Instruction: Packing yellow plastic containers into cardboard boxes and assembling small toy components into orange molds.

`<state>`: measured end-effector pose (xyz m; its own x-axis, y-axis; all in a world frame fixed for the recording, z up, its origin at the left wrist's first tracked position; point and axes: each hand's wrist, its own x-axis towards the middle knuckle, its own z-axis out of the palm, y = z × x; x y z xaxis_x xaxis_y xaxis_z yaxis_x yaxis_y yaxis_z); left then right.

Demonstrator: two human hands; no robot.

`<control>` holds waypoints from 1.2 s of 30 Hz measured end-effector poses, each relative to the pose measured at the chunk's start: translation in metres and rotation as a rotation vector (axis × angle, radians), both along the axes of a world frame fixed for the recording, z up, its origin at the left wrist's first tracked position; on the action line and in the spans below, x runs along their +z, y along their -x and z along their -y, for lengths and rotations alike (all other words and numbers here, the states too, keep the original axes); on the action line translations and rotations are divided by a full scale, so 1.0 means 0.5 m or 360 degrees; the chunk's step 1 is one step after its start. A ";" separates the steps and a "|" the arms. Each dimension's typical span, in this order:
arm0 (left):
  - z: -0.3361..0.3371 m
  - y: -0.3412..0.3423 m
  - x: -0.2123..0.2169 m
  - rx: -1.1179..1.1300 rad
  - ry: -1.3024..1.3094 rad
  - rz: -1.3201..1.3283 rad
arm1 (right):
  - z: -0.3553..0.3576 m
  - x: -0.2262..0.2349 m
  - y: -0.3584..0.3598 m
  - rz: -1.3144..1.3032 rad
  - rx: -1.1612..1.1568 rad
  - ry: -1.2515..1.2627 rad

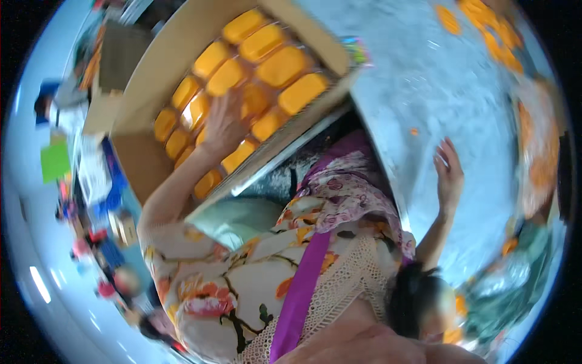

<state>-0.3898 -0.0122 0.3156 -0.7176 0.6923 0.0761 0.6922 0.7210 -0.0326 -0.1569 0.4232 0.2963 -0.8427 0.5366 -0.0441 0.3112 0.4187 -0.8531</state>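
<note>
A big open cardboard box (pixel 133 139) stands tilted at the upper left. Rows of rounded orange blocks (pixel 282 67) fill it, some with a glossy shine like clear plastic. Inside the box, my left hand (pixel 224 124) rests on the blocks with its fingers stretched out, somewhat blurred; part of the block under it is hidden. My right hand (pixel 448 176) hovers at or just above the pale blue tabletop (pixel 418 79), fingers apart and slightly bent, holding nothing. A small orange bit (pixel 414 131) lies on the tabletop near that hand.
Loose orange pieces (pixel 494 33) lie at the far right, with an orange oval (pixel 448 20) beside them. A clear plastic bag with orange contents (pixel 536 151) stands along the right edge. A colourful packet (pixel 356 51) touches the box corner. Another person (pixel 421 303) is close at lower right.
</note>
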 end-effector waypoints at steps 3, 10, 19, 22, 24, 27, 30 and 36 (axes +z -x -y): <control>-0.008 0.024 0.028 0.0125 -0.0334 0.0170 | -0.032 -0.041 -0.048 -0.0051 -0.0086 -0.0064; -0.211 0.059 0.304 -0.0287 -0.0611 -0.0129 | -0.037 -0.027 -0.163 -0.0310 -0.0794 -0.0279; -0.710 0.014 0.319 -0.1401 0.0178 0.0494 | -0.186 0.007 -0.222 -0.0439 -0.1322 -0.0162; -0.866 0.030 0.178 -0.1489 0.0251 0.0453 | -0.261 0.017 -0.133 -0.0337 -0.1178 -0.0020; -0.956 0.040 0.076 -0.1330 0.0209 0.0352 | -0.344 -0.002 -0.066 -0.0278 -0.1079 -0.0052; -1.056 0.054 0.033 -0.1176 0.0278 0.0474 | -0.471 -0.062 0.018 -0.0330 -0.1083 -0.0385; -1.126 0.147 -0.023 -0.0991 0.0039 0.0375 | -0.571 -0.120 0.091 -0.0390 -0.1152 -0.0580; -1.173 0.491 -0.093 -0.0126 -0.0264 0.0171 | -0.582 -0.130 0.151 -0.0309 -0.1142 -0.0035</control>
